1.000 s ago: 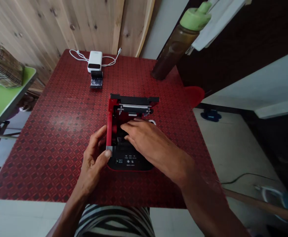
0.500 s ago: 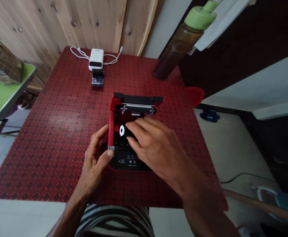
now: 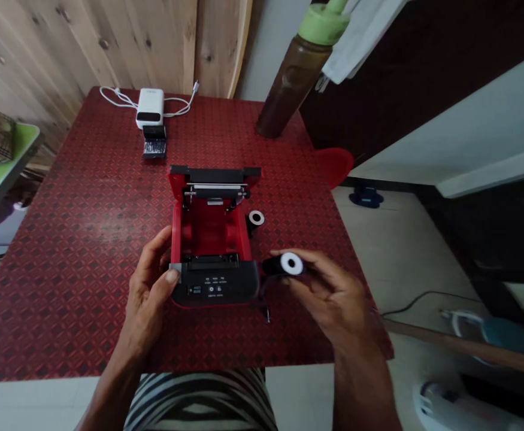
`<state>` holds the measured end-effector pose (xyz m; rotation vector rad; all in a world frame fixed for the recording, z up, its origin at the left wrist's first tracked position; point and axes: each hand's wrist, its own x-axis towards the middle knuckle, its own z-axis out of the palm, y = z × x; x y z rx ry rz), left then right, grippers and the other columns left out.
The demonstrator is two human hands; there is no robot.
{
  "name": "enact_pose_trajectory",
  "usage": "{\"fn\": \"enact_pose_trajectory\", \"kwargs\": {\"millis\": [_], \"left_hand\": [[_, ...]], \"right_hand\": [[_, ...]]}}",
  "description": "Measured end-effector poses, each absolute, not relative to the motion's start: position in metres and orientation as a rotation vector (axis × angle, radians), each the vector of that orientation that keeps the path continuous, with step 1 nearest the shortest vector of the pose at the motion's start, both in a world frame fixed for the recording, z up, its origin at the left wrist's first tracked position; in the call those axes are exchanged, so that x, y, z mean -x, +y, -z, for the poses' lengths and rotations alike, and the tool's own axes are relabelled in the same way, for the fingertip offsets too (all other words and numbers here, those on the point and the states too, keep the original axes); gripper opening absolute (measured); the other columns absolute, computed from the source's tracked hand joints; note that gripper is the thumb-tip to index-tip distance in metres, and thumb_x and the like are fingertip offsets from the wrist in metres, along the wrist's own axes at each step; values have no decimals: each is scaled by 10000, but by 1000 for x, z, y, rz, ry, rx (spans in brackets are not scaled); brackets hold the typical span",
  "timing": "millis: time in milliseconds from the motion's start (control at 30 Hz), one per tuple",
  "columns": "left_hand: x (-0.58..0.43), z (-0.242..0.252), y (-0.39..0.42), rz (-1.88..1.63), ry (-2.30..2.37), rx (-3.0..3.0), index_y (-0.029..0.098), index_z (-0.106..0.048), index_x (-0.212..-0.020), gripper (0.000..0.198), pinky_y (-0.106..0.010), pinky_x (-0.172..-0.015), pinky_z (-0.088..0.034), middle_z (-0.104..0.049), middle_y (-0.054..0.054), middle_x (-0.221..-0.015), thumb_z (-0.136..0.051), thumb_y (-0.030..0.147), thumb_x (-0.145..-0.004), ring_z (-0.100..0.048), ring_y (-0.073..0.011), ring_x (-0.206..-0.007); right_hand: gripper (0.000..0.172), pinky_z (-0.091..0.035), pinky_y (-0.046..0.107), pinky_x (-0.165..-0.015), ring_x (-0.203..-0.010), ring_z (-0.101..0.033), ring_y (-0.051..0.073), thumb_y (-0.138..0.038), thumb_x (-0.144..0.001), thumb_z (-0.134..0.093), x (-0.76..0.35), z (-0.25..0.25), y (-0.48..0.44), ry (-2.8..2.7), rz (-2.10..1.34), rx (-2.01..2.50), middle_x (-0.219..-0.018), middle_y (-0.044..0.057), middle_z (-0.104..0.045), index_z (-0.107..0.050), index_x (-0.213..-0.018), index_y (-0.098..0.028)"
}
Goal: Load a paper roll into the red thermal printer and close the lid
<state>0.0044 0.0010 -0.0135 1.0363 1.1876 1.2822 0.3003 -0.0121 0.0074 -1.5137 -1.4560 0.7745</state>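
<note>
My left hand (image 3: 147, 290) curls at left, its thumb (image 3: 170, 276) near; my right hand (image 3: 333, 293) pinches at right, both forearms (image 3: 114, 383) extended from the near side.

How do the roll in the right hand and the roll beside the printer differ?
The held roll is gripped by the right hand; the resting roll is untouched. The held roll is nearer the person; the resting roll is farther away. Both are dark, showing a white ring-shaped end.
</note>
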Motion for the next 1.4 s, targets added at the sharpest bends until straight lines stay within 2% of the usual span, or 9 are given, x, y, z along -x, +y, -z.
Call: {"fn": "enact_pose_trajectory", "kwargs": {"millis": [233,367,467,667,767,1000,1200,1300,1400], "left_hand": [[-4,12,3,-1317,1220,-1057,367,-736,-1573,568,-395,-1193,-561,-712,-25,-1634,-785,533,-1032,-669,-317,-1491],[-4,11,4,-1306,1244,-1048,356,-736,-1568,594,-429,-1231,-543,-722,-38,-1614,-799,562,-1015,-655,-338,-1509],[-4,12,4,-1310,1249,-1044,351,-736,-1570,599,-426,-1233,-540,-716,-38,-1624,-803,561,-1012,-645,-341,-1526],[-5,13,2,-1298,1210,-996,364,-717,-1591,586,-382,-1208,-545,-707,-14,-1640,-786,524,-1032,-641,-316,-1534],[-6,11,2,-1302,1219,-982,362,-726,-1579,588,-376,-1163,-569,-724,-15,-1617,-797,528,-1019,-675,-312,-1486],[-5,12,4,-1302,1237,-1036,355,-738,-1568,581,-407,-1185,-561,-727,-25,-1610,-800,531,-1018,-670,-325,-1484],[-5,12,1,-1288,1195,-1044,371,-700,-1608,575,-426,-1163,-588,-707,-38,-1642,-763,517,-1056,-693,-331,-1465],[-6,10,0,-1267,1195,-1025,345,-675,-1631,606,-442,-1107,-624,-695,-64,-1654,-757,515,-1055,-711,-350,-1437],[-7,8,0,-1270,1202,-1008,323,-672,-1628,622,-464,-1074,-648,-674,-85,-1676,-764,520,-1045,-693,-380,-1461]], "right_hand": [[327,-682,451,-1013,-1090,-855,272,-224,-958,-713,-276,20,3,-1666,-873,1506,-1233,61,-895,-833,-1256,-284],[466,-660,508,-1132,-1250,-836,287,-169,-950,-693,-279,23,-3,-1718,-824,1507,-1372,66,-870,-804,-1383,-301],[543,-687,475,-1092,-1235,-847,266,-144,-958,-663,-290,21,-11,-1740,-814,1503,-1414,65,-857,-772,-1467,-300],[265,-694,435,-955,-1041,-866,249,-258,-1032,-685,-312,10,12,-1544,-703,1589,-1175,63,-900,-838,-1248,-275],[336,-673,436,-873,-950,-833,249,-317,-960,-779,-305,14,46,-1518,-741,1574,-1226,87,-874,-795,-1290,-260],[166,-612,498,-1012,-1064,-783,291,-297,-891,-765,-278,32,90,-1568,-710,1514,-1097,65,-844,-759,-1054,-267],[260,-587,506,-1140,-1227,-790,283,-283,-984,-793,-311,-41,38,-1556,-684,1490,-1292,38,-843,-779,-1241,-321],[361,-660,430,-1026,-1161,-829,266,-362,-1055,-789,-315,-88,13,-1757,-811,1333,-1267,18,-860,-744,-1412,-401],[415,-675,394,-938,-1065,-840,253,-294,-1061,-783,-291,-107,15,-2047,-694,1274,-1217,28,-864,-684,-1459,-351]]}}
